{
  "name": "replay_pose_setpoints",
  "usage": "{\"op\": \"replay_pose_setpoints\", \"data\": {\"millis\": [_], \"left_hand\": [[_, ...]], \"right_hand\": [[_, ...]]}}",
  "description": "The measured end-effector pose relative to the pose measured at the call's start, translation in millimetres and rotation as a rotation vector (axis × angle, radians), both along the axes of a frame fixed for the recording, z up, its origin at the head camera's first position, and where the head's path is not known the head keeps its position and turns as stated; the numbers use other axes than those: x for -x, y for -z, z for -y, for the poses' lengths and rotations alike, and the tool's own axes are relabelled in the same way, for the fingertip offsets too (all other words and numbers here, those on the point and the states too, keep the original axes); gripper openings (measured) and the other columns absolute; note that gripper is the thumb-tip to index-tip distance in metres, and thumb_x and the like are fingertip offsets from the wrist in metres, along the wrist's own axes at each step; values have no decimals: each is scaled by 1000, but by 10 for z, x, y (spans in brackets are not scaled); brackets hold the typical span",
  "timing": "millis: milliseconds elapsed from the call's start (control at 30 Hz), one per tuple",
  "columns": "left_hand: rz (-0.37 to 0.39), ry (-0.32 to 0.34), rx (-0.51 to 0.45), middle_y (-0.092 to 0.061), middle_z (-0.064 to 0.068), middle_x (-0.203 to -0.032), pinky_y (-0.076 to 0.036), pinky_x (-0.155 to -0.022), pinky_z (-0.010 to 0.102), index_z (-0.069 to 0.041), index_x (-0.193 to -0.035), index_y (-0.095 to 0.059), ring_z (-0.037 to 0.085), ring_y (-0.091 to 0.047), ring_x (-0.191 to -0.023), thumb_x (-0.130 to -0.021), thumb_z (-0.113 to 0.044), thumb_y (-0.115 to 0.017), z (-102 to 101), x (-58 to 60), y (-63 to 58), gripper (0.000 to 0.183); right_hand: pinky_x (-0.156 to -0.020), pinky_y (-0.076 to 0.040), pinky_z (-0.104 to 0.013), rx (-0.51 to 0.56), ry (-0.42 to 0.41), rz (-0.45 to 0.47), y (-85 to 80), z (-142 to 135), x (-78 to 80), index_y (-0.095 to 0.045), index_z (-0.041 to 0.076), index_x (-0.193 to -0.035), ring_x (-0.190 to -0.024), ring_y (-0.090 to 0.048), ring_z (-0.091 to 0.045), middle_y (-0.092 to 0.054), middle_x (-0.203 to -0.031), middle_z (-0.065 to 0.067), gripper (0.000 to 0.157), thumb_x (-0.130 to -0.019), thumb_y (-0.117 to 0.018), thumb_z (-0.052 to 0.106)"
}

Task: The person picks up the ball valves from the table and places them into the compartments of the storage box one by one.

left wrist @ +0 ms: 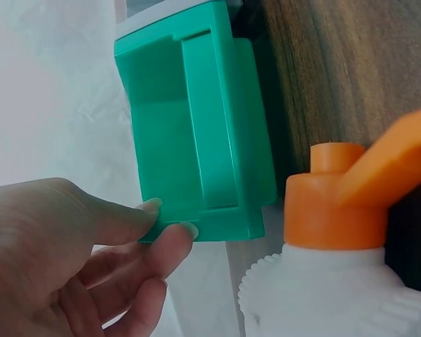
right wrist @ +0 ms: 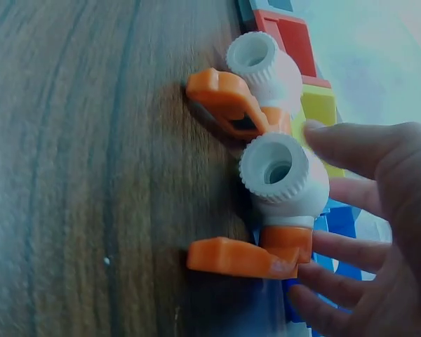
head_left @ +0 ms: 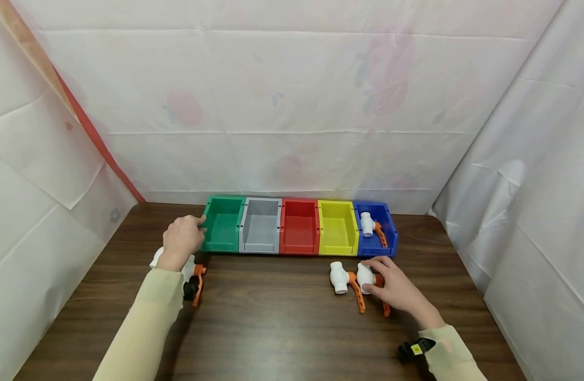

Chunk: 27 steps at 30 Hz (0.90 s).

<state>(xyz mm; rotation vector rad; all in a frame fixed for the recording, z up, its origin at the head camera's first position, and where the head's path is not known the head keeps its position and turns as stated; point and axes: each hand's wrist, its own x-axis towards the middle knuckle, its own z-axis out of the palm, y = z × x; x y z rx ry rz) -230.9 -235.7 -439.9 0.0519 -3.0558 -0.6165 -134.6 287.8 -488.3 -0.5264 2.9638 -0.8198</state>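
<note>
My left hand (head_left: 183, 241) pinches the side wall of the green bin (left wrist: 217, 126) between thumb and fingers. Below that wrist lies a white ball valve (left wrist: 323, 288) with an orange lever, partly hidden by the forearm; another white part (head_left: 155, 257) shows on the wrist's other side. My right hand (head_left: 392, 286) is spread around a second white ball valve (right wrist: 288, 175), thumb at one side and loosely extended fingers behind it. The valve's orange lever (right wrist: 242, 258) points away from the palm. Just left of it is another ball valve (head_left: 339, 278) with an orange lever.
The bins stand in a row at the back: green, grey (head_left: 261, 227), red (head_left: 299, 227), yellow (head_left: 338, 227) and blue (head_left: 392, 233). One ball valve (head_left: 368, 224) lies inside the blue bin. A white curtain (head_left: 292, 106) hangs behind the wooden table (head_left: 263, 317).
</note>
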Motion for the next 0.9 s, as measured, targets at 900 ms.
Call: {"op": "replay_pose_setpoints", "data": {"millis": [900], "left_hand": [[-18,-15,9,-55,30,-135,-39,-44,36,-5,-141,-55,27,-47,-52,-99,-14,-61,0,6,47,44]], "right_hand": [[-99,-44,-55,-213,26,186,-186,170,42,-45,3,-149,-123,-53,-34,-50,-141,-20,87,-76,-88,19]]}}
